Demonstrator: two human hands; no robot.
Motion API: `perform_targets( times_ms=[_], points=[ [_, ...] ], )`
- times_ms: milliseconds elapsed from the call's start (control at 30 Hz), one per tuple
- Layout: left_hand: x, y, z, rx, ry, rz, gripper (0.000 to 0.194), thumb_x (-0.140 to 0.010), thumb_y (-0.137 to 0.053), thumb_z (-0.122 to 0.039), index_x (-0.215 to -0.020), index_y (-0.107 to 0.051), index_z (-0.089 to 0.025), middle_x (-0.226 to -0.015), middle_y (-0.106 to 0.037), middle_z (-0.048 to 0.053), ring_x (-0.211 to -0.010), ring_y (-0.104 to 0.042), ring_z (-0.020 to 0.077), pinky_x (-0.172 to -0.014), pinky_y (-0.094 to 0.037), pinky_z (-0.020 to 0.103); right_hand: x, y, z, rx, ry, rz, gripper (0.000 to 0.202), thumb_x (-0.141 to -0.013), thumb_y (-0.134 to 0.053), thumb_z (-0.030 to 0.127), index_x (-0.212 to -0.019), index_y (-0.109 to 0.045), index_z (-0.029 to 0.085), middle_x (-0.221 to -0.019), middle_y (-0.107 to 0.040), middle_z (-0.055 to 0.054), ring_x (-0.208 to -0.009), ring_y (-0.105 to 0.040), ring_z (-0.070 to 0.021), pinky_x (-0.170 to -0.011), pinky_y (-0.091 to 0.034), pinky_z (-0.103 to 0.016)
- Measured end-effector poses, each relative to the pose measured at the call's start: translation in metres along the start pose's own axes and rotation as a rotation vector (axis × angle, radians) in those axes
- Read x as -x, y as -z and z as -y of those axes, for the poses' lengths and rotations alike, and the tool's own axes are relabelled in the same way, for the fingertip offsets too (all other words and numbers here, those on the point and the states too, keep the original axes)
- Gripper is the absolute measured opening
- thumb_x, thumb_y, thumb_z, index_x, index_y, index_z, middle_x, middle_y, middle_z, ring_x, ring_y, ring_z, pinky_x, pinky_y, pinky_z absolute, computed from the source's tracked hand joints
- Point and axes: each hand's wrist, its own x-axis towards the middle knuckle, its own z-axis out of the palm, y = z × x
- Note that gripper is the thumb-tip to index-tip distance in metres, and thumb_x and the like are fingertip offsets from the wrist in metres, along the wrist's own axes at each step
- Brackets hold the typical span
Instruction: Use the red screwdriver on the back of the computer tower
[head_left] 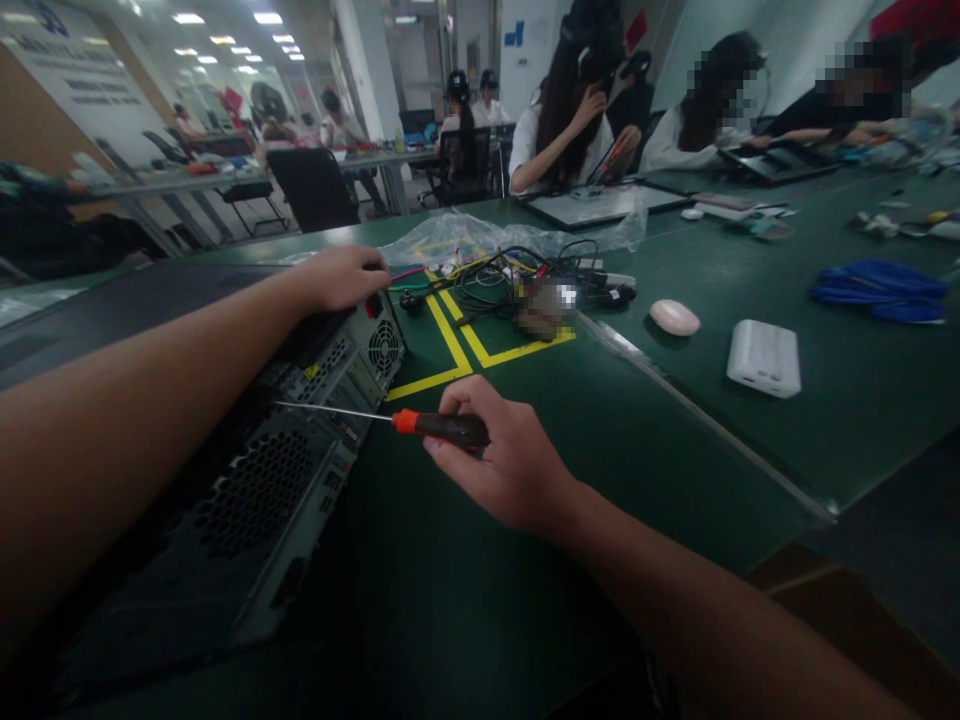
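Note:
A black desktop computer case (259,490) lies at the left, its rear panel with vent grilles and ports facing me. Across its top reaches my left arm, and my left hand (346,277) is closed over the case's far rear corner, fingers curled at the edge. My right hand (517,455) is wrapped round the dark handle of a screwdriver (442,425) with an orange collar. The thin metal shaft points left, and its tip meets the rear panel near the slot covers. Whether the tip sits on a screw is too small to tell.
Tangled cables (487,285) and clear plastic sheeting (450,235) lie beyond the case. Yellow tape (517,352) marks the green table (697,480). To the right are a pink oval object (674,317), a white box-like device (764,358) and a blue bundle (877,290). Several people sit opposite.

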Motion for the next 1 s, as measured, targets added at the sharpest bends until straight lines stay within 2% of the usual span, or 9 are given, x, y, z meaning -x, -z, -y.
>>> perform_targets(
  times_ms=[167,300,767,1000],
  points=[
    [0.0,0.0016,0.0004,-0.012,-0.005,0.021,0.061,-0.09,-0.055,-0.052,-0.132,-0.088,-0.024,-0.123,-0.086,0.018,-0.116,-0.078,0.0417,-0.107,-0.06,0.053,-0.0007,0.0008,-0.0008,0.001,0.026,-0.009,0.018,-0.101,-0.071,0.034,-0.108,-0.056,0.028,-0.09,-0.065,0.004,-0.068,-0.051,-0.0138,-0.07,-0.038,-0.03],
    [0.0004,0.0019,0.0,-0.004,-0.02,0.019,0.06,-0.089,-0.055,-0.053,-0.13,-0.089,-0.026,-0.122,-0.087,0.016,-0.116,-0.078,0.0405,-0.107,-0.06,0.052,-0.0005,0.0015,-0.0001,0.006,0.017,-0.001,0.018,-0.101,-0.071,0.035,-0.107,-0.056,0.028,-0.088,-0.065,0.004,-0.069,-0.053,-0.0144,-0.07,-0.039,-0.03],
    [0.0012,0.0017,-0.0031,-0.02,0.001,0.026,0.064,-0.09,-0.052,-0.049,-0.135,-0.088,-0.02,-0.125,-0.087,0.017,-0.115,-0.078,0.0399,-0.107,-0.059,0.05,0.0005,-0.0002,-0.001,-0.001,0.042,-0.016,0.017,-0.1,-0.071,0.036,-0.106,-0.057,0.027,-0.086,-0.062,0.005,-0.067,-0.05,-0.0136,-0.071,-0.037,-0.031],
    [-0.002,0.0,0.0004,-0.009,0.012,0.02,0.06,-0.091,-0.056,-0.05,-0.133,-0.088,-0.023,-0.124,-0.087,0.015,-0.116,-0.078,0.0401,-0.106,-0.059,0.05,-0.0002,0.0005,0.0032,-0.005,0.037,-0.017,0.018,-0.099,-0.072,0.036,-0.103,-0.057,0.027,-0.085,-0.061,0.006,-0.068,-0.05,-0.0134,-0.07,-0.036,-0.03]
  ],
)
